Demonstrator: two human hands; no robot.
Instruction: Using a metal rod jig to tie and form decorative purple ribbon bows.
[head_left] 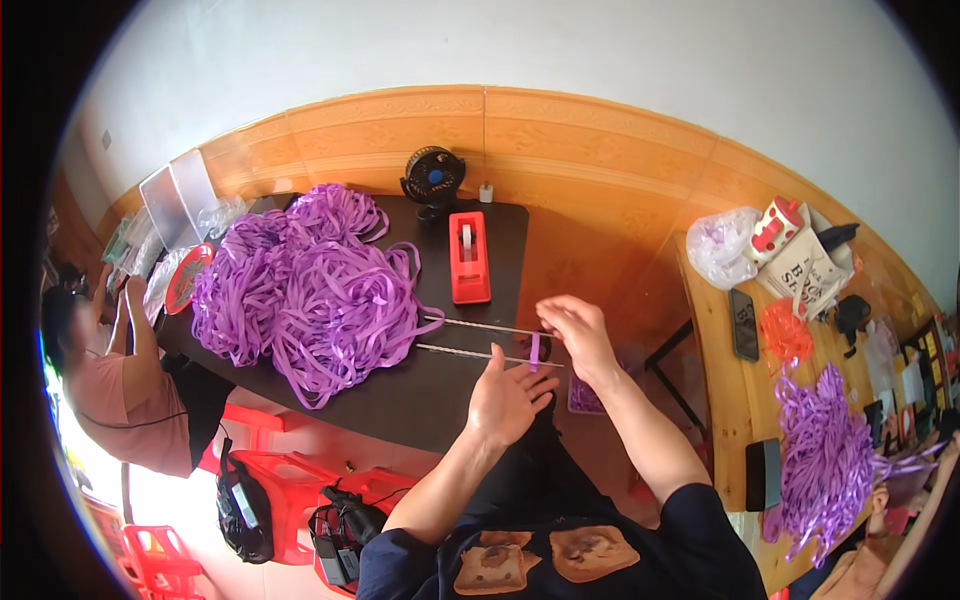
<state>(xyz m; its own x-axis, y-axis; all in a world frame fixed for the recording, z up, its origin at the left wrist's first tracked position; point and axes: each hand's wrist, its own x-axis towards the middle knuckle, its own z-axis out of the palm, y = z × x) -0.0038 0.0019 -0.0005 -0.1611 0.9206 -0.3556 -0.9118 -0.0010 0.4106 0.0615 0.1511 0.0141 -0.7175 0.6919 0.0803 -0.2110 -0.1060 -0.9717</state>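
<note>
Two thin metal rods [480, 351] reach out over the table's right edge, side by side. A short band of purple ribbon [535, 352] spans them near their free ends. My left hand [508, 402] is open below the lower rod, palm up, thumb raised beside it. At the rods' far right end is my right hand [582, 338], its fingers stretched out and slightly bent beside the ribbon band; I see nothing gripped in it. A big heap of loose purple ribbon [310, 290] covers the left of the dark table [400, 405], touching the rods' left ends.
Behind the rods stand a red tape dispenser [469, 260] and a small black fan [434, 180]. A person [130, 390] sits at the left. On the right, a wooden table [728, 400] bears more purple ribbon [822, 460], a phone [743, 325] and bags. Red stools [285, 480] stand below left.
</note>
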